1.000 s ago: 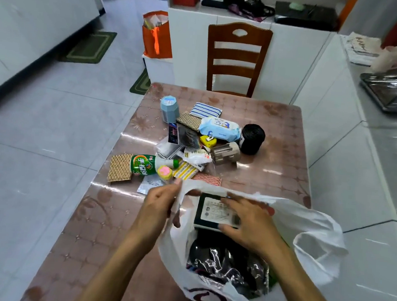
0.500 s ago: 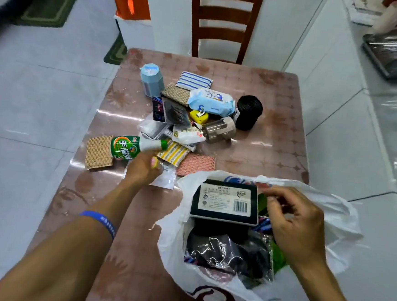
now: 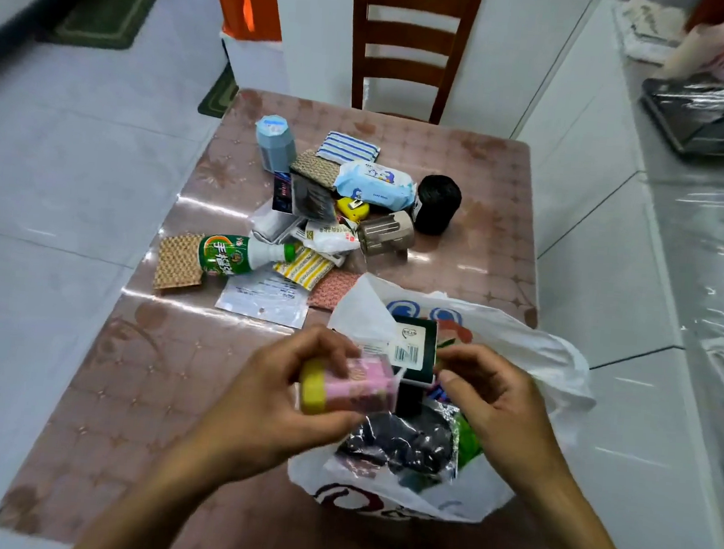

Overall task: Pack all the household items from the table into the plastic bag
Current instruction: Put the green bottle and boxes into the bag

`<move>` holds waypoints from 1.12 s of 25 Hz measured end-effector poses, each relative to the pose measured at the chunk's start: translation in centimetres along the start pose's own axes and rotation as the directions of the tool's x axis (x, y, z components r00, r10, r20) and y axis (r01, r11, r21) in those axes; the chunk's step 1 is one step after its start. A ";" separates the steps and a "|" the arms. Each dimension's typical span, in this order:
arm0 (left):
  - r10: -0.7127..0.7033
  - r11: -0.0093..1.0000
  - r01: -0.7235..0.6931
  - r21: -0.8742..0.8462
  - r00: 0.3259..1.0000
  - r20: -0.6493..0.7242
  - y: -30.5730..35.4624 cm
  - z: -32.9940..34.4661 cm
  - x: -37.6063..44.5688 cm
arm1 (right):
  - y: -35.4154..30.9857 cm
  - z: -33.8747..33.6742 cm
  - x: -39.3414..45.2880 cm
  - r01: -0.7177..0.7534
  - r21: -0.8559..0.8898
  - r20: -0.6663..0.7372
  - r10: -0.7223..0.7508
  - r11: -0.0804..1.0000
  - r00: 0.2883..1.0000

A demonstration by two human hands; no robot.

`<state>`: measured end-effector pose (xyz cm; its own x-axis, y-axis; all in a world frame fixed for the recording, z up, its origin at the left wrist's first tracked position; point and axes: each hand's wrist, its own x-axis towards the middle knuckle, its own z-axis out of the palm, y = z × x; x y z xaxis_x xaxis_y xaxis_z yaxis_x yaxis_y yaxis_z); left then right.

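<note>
- Pink small plastic container with a yellow cap (image 3: 349, 386) lies sideways in the left hand (image 3: 281, 402), whose fingers are closed around it, just over the left edge of the bag mouth.
- Right hand (image 3: 492, 408) is just beside it, fingers curled and apart from the container; I cannot tell if it pinches the bag edge.
- White thin plastic bag (image 3: 532, 348) stands open under both hands, on the near part of the brown patterned table (image 3: 136, 365).
- Between the two hands, a dark flat box with a white barcode label (image 3: 415, 343) stands inside the bag; below it lies a shiny dark foil packet (image 3: 403, 444).
- Beyond the hands lies a pile: a green and white bottle (image 3: 240, 256) on its side, a blue pack of wet wipes (image 3: 376, 182), a black roll (image 3: 437, 202).
</note>
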<state>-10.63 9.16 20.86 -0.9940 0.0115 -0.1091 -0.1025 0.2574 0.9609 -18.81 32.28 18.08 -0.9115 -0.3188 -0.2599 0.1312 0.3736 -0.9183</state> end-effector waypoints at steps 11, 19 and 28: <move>0.253 0.586 -0.072 0.807 0.963 -0.098 -5.4 6.9 1.1 | 2.8 -0.2 -1.7 -0.147 0.439 -0.233 0.270 0.887 0.934; 0.107 0.863 0.089 0.497 0.929 -0.353 -4.0 3.7 1.1 | 5.7 2.5 3.7 -0.104 -0.252 -0.256 0.037 0.962 0.966; -0.397 0.875 0.194 -0.444 0.813 -0.426 -7.0 -1.8 2.6 | -3.9 5.2 4.2 0.443 -0.249 -0.076 -0.474 0.861 0.877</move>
<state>-12.55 5.69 14.34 -0.7838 -0.5048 -0.3618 -0.3003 -0.2020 0.9322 -21.14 24.89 19.03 -0.8916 -0.3902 0.2298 -0.3883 0.3976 -0.8314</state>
